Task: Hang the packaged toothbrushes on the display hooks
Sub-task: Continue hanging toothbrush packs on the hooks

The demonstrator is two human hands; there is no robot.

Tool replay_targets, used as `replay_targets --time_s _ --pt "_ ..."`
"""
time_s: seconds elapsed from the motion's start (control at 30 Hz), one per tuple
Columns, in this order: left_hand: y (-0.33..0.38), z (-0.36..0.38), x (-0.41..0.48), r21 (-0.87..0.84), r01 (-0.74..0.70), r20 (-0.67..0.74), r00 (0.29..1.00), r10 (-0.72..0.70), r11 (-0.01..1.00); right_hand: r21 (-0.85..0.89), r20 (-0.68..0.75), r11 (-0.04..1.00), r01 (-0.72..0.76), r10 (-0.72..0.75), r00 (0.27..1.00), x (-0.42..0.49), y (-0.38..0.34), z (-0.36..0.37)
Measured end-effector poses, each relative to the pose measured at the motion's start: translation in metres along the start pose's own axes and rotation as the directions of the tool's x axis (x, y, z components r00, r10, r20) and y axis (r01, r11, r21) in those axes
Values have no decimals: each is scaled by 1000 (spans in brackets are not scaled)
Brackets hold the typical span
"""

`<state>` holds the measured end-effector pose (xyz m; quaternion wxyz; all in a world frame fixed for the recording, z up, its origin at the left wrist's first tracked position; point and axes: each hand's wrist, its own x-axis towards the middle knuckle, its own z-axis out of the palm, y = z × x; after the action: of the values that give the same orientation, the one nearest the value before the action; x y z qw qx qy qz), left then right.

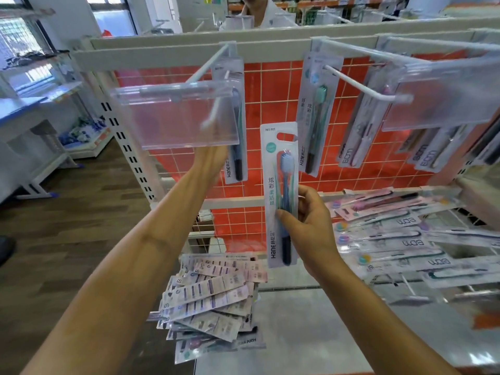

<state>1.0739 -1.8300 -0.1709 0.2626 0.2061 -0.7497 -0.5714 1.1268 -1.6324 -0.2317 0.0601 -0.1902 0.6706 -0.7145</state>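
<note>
My right hand [305, 226] grips a packaged blue toothbrush [281, 169] by its lower half, upright, with the hang hole at the top. It hovers between two white display hooks. My left hand [211, 158] reaches up behind the clear price-tag holder [176, 117] of the left hook [213, 63]; its fingers are hidden by the plastic. One packaged toothbrush [235, 131] hangs on the left hook. Another green one [316, 109] hangs on the middle hook [359, 82].
More BDM toothbrush packs [359, 136] hang on the right behind a second clear tag holder [443, 98]. Loose packs lie piled on the lower shelf [216, 299] and on the right shelf [400, 239]. An orange wire grid [270, 85] backs the rack. A person stands behind it.
</note>
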Motion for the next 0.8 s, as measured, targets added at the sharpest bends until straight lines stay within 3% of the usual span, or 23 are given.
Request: replay_targets --time_s 0.07,0.3,0.4,0.47,0.57,0.8 --pt "-10 -4 -7 61 -45 -4 999 45 997 -4 1 1000 10 -10 1000 -1 -2 2" --pt "-41 -13 -56 113 56 -193 981 -34 992 0 -6 1000 9 -9 1000 -8 -4 12" --pt "-39 -13 -82 85 -6 -90 996 14 996 -4 -1 1000 24 -24 1000 -13 -4 17" --pt "-35 -12 -95 0 -97 37 995 97 995 -10 3 999 35 -35 999 -16 -4 19" --pt "-22 -11 -114 -148 -118 178 973 144 982 -33 4 998 61 -60 998 -20 -3 21" --pt "-6 -9 -136 -230 -219 216 938 270 948 -54 0 990 128 -128 992 -32 -8 20"
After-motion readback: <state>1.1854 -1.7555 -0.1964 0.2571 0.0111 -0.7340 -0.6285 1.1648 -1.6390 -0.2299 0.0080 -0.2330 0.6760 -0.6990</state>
